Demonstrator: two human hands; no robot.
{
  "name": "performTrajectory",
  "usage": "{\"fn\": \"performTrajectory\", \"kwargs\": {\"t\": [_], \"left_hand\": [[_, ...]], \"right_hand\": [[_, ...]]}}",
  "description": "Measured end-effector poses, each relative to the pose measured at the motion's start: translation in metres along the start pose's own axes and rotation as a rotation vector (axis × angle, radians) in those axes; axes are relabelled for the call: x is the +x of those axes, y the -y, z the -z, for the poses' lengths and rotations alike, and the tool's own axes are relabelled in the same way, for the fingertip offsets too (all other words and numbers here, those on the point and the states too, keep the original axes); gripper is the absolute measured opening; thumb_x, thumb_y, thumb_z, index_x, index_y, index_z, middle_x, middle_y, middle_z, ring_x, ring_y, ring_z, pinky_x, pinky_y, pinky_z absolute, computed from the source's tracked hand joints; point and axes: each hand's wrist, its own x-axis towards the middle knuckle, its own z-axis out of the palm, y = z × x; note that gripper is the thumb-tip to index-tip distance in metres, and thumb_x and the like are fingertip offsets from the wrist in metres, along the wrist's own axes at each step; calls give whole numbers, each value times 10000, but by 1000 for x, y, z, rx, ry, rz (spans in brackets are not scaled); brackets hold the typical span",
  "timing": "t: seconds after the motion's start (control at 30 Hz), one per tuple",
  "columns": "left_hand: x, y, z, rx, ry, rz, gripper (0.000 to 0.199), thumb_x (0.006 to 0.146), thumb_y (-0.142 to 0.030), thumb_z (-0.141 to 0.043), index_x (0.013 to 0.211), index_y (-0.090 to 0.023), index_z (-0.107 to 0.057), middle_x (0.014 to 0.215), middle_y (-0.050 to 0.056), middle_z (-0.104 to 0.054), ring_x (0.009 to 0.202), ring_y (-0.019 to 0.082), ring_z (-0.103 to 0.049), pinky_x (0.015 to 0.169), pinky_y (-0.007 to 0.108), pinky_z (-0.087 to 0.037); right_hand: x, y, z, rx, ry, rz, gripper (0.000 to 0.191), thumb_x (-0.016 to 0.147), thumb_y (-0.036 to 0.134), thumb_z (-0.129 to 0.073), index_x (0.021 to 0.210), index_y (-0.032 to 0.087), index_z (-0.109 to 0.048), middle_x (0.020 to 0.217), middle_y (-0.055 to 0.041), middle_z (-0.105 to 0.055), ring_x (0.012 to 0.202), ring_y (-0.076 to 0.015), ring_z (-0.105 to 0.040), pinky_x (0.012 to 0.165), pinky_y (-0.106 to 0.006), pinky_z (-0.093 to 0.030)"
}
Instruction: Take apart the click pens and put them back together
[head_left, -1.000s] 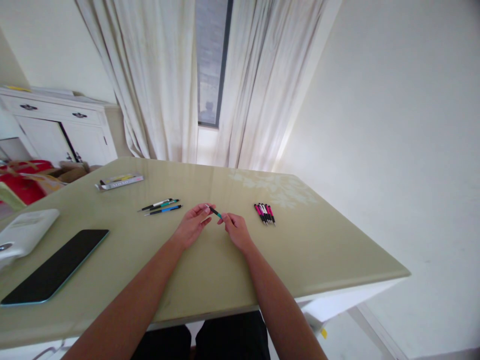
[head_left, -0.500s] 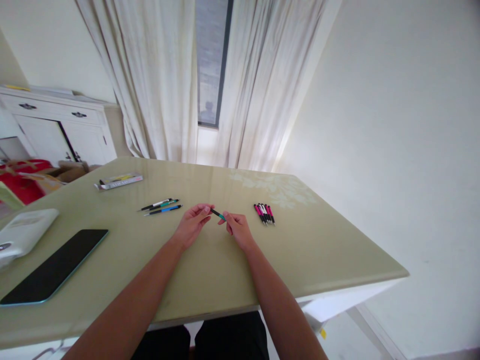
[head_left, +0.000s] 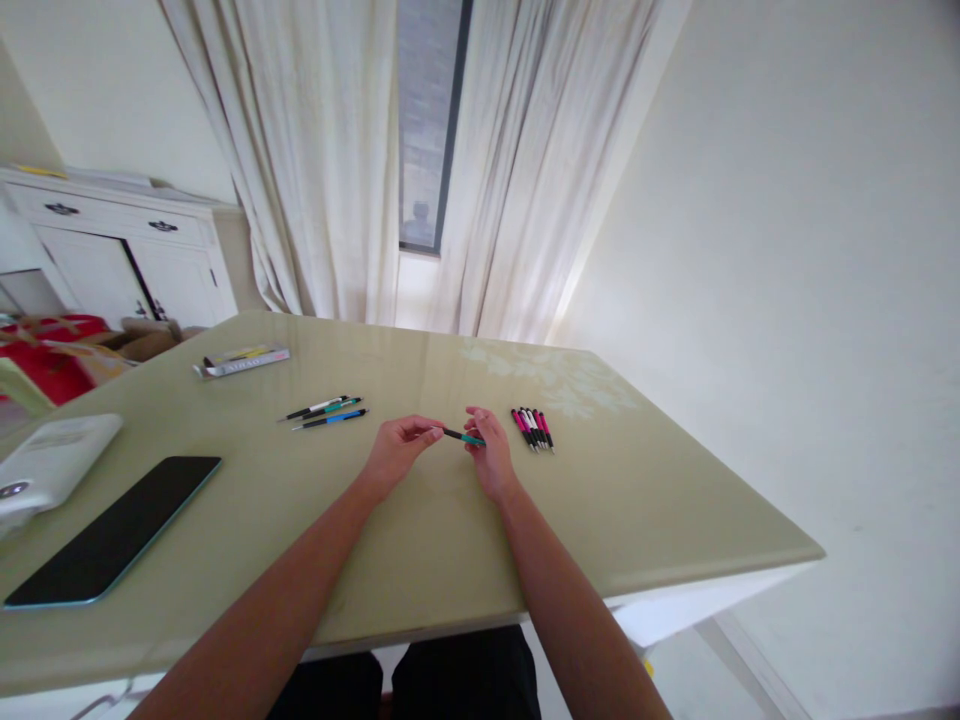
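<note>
A black and green pen (head_left: 463, 437) spans the gap between my two hands above the middle of the table. My left hand (head_left: 401, 448) pinches its black end between thumb and fingertips. Around the green end, my right hand (head_left: 489, 448) has its fingers curled, the forefinger raised. Left of my hands lie three pens side by side: a white and black one, a green and black one and a blue and black pen (head_left: 330, 420). To the right of my right hand, several pink, white and black pens (head_left: 533, 429) lie in a row.
On the pale green table (head_left: 637, 500), a clear pen box (head_left: 244, 362) lies at the back left. A black tablet (head_left: 116, 530) and a white packet (head_left: 60, 460) are at the left. Behind stand a white cabinet (head_left: 180, 265) and curtains (head_left: 322, 150).
Both hands have shifted slightly right with the pen. More of the green end shows, and the right hand's fingers have lifted and changed their hold.
</note>
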Motion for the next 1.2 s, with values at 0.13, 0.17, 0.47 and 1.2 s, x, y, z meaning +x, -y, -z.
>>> {"fn": "performTrajectory", "kwargs": {"t": [0.13, 0.17, 0.47, 1.2], "left_hand": [[1, -3, 0, 15, -36, -29, 341, 701, -481, -862, 870, -197, -779, 740, 44, -733, 690, 180, -633, 681, 299, -500], [2, -4, 0, 19, -24, -21, 355, 694, -496, -862, 868, -197, -779, 738, 42, -732, 688, 180, -631, 681, 300, -499], [3, 4, 5, 142, 16, 16, 286, 658, -466, -869, 763, -213, -783, 713, 51, -741, 648, 189, -616, 640, 306, -473], [2, 1, 80, 1281, -430, 107, 369, 905, -171, -452, 1173, -178, -705, 1214, 233, -650, 1205, 446, -492, 990, 619, -299]], "right_hand": [[-2, 2, -2, -8, -43, 34, 434, 844, 595, -636, 1092, 239, -629, 868, -19, -591, 651, -120, -503, 542, -224, -394], [-2, 3, -2, 20, -77, 53, 425, 847, 588, -639, 1087, 238, -622, 853, -11, -583, 640, -115, -496, 530, -218, -381], [0, 8, 6, 101, -36, -3, 428, 787, 548, -728, 1043, 234, -591, 717, 46, -572, 459, -63, -376, 407, -198, -261], [23, 13, 94, -1167, -712, 87, 438, 921, 262, -456, 1266, 177, -712, 1156, -217, -658, 1094, -354, -575, 894, -463, -385]]}}
